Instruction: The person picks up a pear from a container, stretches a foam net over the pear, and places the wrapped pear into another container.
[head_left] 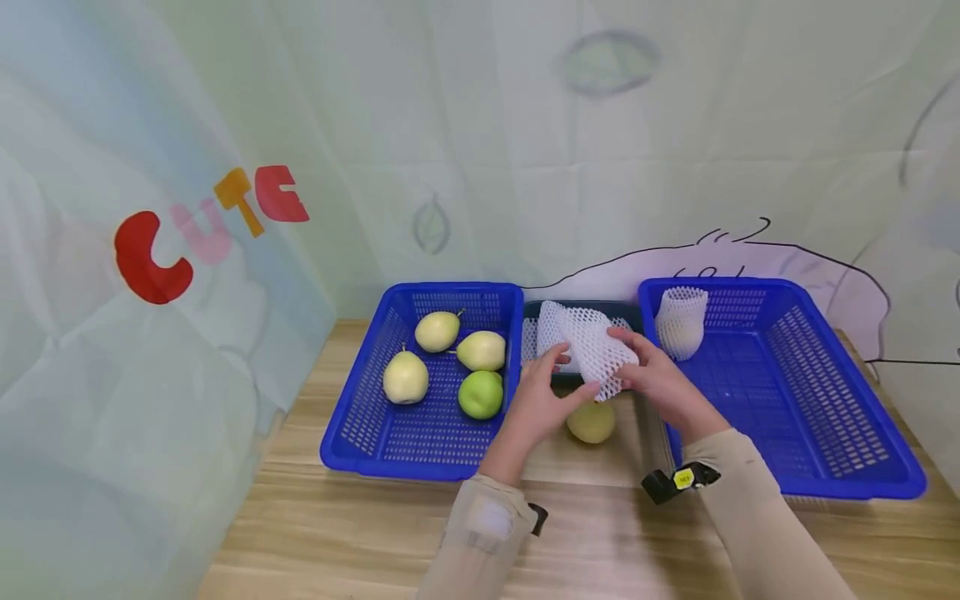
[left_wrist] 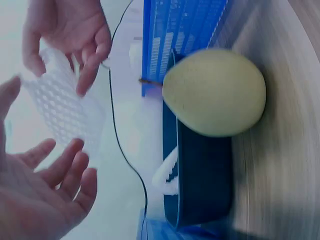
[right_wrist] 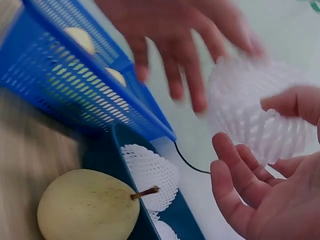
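A white foam net sleeve is held up between the two hands, above a dark green box. My right hand pinches the sleeve between thumb and fingers, clearest in the right wrist view. On the sleeve's other side, my left hand has its fingers spread and extended, with the thumb close to the mesh. Below the hands a pale yellow pear lies on the wooden table, in front of the box; its stem shows in the right wrist view. More foam sleeves lie inside the box.
At left, a blue basket contains several pale pears and a green fruit. The blue basket at right has one sleeved fruit in its back left corner. A printed curtain hangs behind.
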